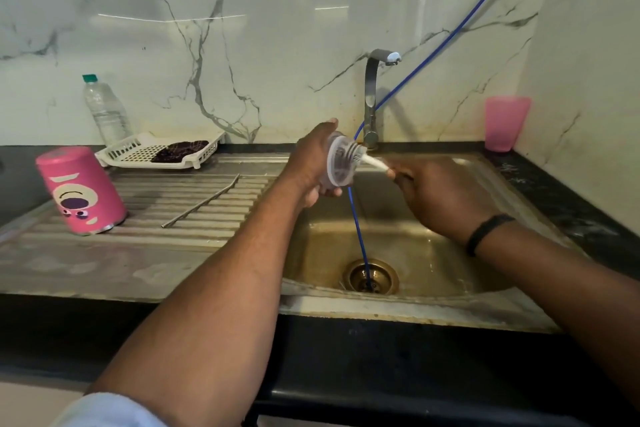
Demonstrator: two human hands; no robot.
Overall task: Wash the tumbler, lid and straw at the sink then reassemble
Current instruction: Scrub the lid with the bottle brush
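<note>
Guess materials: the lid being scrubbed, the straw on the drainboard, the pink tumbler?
Lid: looks like clear plastic, translucent with a pale rim. Straw: likely stainless steel, thin, grey, dull sheen, bent near one end. Tumbler: pink printed coating with a bare silvery rim at the drainboard, probably metal beneath.

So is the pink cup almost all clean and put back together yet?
Not yet. The pink tumbler stands upside down on the drainboard, so it looks washed, though I can't be sure. The metal straw lies beside it. Right now the left hand holds the clear lid over the sink while the right hand pokes a small white brush into it. Reassembly remains.
</note>
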